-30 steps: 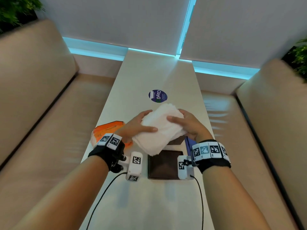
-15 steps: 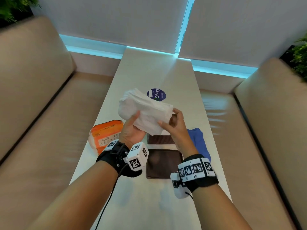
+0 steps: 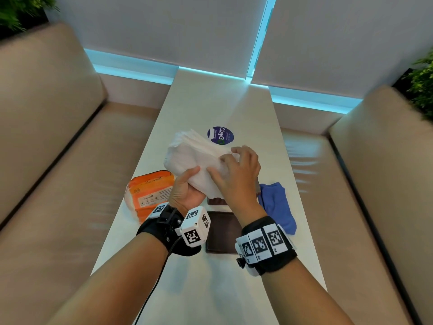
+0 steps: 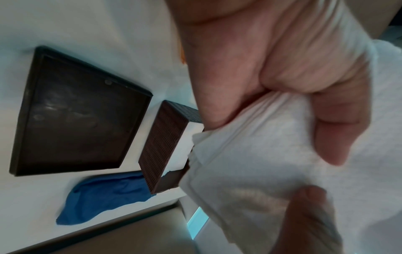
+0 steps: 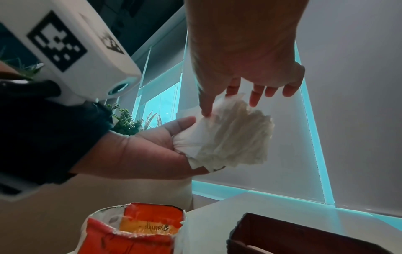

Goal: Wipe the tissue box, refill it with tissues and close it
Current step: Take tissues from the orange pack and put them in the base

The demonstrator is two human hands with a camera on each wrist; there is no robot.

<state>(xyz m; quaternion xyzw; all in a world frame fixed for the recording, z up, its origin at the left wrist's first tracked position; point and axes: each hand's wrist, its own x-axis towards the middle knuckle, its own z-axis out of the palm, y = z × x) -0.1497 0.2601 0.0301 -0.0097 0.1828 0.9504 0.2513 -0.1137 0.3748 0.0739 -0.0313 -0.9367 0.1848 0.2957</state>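
A thick stack of white tissues [image 3: 192, 156] is held in the air above the table. My left hand [image 3: 187, 186] grips its near end from below, thumb on top. My right hand [image 3: 236, 167] lies over the stack's right end, fingers curled on the sheets; in the right wrist view its thumb and forefinger pinch the tissues' [image 5: 230, 135] upper edge. The brown tissue box [image 4: 161, 146] stands open on the table below, mostly hidden behind my hands in the head view. Its flat brown lid [image 3: 222, 232] lies nearer me.
An opened orange tissue pack [image 3: 150, 191] lies left of the box. A blue cloth [image 3: 276, 205] is crumpled to its right. A round dark sticker [image 3: 220, 135] is on the narrow white table [image 3: 210, 289]. Beige sofas flank both long sides.
The stack rose from just above the box and turned to point far-left. My left hand shifted under it; my right hand moved from its underside onto its right end.
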